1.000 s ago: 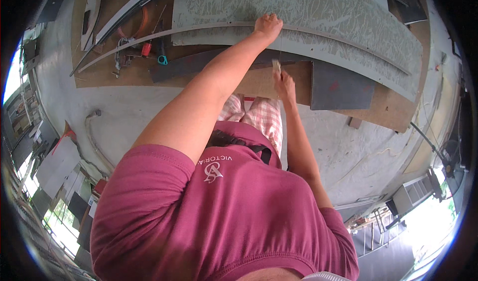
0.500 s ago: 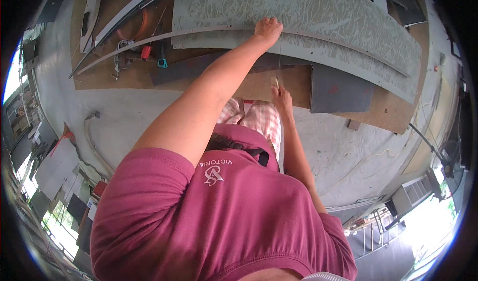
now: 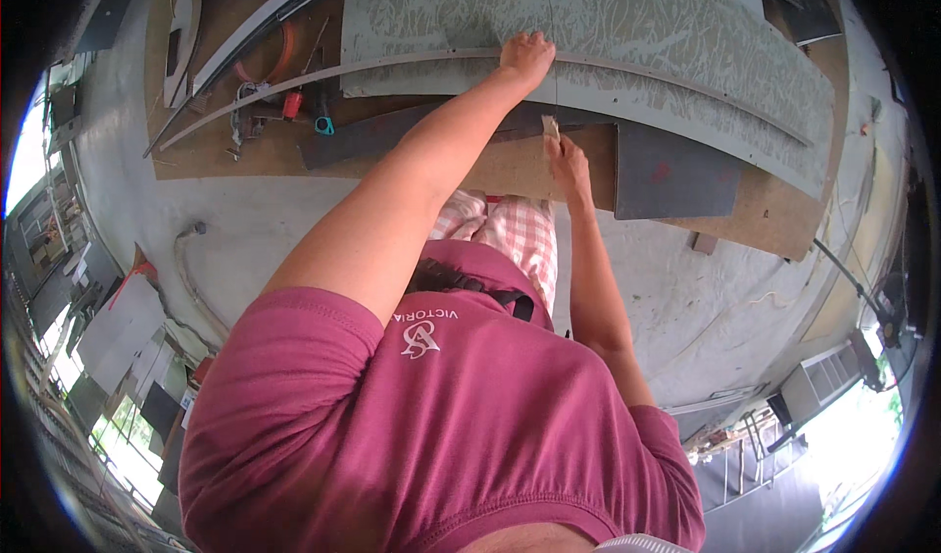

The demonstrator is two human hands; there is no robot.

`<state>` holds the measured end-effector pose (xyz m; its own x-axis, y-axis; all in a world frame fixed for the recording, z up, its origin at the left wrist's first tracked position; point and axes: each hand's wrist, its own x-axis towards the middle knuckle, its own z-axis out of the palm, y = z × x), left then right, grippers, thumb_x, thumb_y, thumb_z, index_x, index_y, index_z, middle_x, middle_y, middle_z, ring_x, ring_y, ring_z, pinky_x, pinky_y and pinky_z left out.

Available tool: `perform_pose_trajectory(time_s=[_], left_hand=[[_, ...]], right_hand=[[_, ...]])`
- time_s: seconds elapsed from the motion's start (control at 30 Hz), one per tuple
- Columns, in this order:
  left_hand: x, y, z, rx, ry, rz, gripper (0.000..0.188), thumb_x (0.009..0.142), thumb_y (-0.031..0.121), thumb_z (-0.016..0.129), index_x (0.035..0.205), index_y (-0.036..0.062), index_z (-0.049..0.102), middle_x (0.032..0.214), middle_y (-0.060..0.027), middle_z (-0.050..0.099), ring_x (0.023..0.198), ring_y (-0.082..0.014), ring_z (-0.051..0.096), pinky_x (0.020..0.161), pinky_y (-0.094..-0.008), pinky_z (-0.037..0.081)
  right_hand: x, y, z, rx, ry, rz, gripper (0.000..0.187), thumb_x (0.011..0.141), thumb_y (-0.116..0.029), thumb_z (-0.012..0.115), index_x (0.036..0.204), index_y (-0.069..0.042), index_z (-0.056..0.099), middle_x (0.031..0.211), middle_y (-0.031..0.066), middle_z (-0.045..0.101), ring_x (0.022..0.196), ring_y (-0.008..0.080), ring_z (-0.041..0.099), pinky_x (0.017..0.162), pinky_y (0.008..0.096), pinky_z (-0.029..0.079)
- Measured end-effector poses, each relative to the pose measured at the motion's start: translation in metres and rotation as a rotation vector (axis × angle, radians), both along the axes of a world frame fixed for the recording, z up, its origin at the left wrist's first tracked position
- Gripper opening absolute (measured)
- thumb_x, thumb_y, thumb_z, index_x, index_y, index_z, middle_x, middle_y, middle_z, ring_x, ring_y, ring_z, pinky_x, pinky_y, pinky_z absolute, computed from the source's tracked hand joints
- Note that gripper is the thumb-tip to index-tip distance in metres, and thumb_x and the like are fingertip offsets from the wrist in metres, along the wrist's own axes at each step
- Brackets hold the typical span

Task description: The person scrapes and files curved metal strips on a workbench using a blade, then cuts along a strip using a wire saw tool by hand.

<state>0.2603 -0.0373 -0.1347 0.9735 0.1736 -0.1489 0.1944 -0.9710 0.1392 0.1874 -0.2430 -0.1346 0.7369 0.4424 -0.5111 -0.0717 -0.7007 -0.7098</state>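
Note:
My left hand is closed over a long, thin grey strip, which lies across a patterned grey-green sheet. In my right hand is the pale handle of a handsaw. Its thin blade, seen edge-on as a dark line, runs away from me just right of my left fist and crosses the strip there. The cut itself is too fine to make out.
Beneath the sheet are a brown board and dark panels. Left on the bench lie a red-handled tool, a teal-handled tool, a clamp-like metal tool, an orange cord and long metal profiles.
My right hand has moved forward, away from my body, carrying the handsaw; more of its blade now shows beyond the strip. My left hand stays in place on the strip.

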Motion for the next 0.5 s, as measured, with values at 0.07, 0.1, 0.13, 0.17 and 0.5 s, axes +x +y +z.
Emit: perform_pose_trajectory(time_s=[0.07, 0.1, 0.13, 0.17, 0.5], left_hand=[[0.004, -0.001, 0.0, -0.056, 0.137, 0.068, 0.016, 0.076, 0.008, 0.05, 0.088, 0.0062, 0.061, 0.097, -0.0089, 0.056, 0.094, -0.0252, 0.055, 0.072, -0.0337, 0.049], [0.006, 0.0, 0.001, -0.055, 0.131, 0.064, 0.016, 0.076, 0.008, 0.05, 0.088, 0.0062, 0.061, 0.097, -0.0089, 0.056, 0.094, -0.0252, 0.055, 0.072, -0.0337, 0.049], [0.006, 0.0, 0.001, -0.059, 0.154, 0.05, 0.016, 0.076, 0.008, 0.05, 0.088, 0.0064, 0.061, 0.098, -0.0091, 0.056, 0.093, -0.0252, 0.055, 0.072, -0.0336, 0.049], [0.006, 0.0, 0.001, -0.064, 0.191, 0.046, 0.016, 0.076, 0.008, 0.05, 0.088, 0.0066, 0.061, 0.098, -0.0093, 0.056, 0.093, -0.0252, 0.055, 0.073, -0.0335, 0.049], [0.002, -0.001, 0.001, -0.045, 0.109, 0.038, 0.014, 0.078, 0.011, 0.048, 0.085, 0.0052, 0.058, 0.093, -0.0107, 0.055, 0.088, -0.0271, 0.056, 0.07, -0.0366, 0.05]], right_hand=[[0.001, 0.001, 0.0, -0.035, 0.087, -0.046, 0.038, 0.082, -0.038, 0.045, 0.082, 0.0, 0.055, 0.074, 0.0238, 0.056, 0.076, 0.0406, 0.054, 0.063, 0.0439, 0.041], [-0.004, 0.0, 0.0, -0.126, 0.103, 0.002, 0.037, 0.082, -0.037, 0.046, 0.082, 0.0, 0.055, 0.074, 0.0236, 0.056, 0.077, 0.0406, 0.054, 0.064, 0.0439, 0.041], [-0.005, 0.0, -0.001, -0.245, 0.137, 0.063, 0.036, 0.082, -0.036, 0.047, 0.082, -0.001, 0.055, 0.075, 0.0234, 0.056, 0.077, 0.0406, 0.054, 0.064, 0.0439, 0.042], [-0.01, -0.001, -0.001, -0.235, 0.122, 0.043, 0.035, 0.081, -0.035, 0.048, 0.082, 0.0, 0.054, 0.076, 0.0239, 0.056, 0.077, 0.0408, 0.054, 0.064, 0.0441, 0.041], [-0.009, -0.005, 0.012, -0.183, 0.084, 0.062, 0.036, 0.08, -0.034, 0.047, 0.086, 0.0, 0.055, 0.078, 0.0244, 0.057, 0.08, 0.0406, 0.054, 0.067, 0.0446, 0.042]])
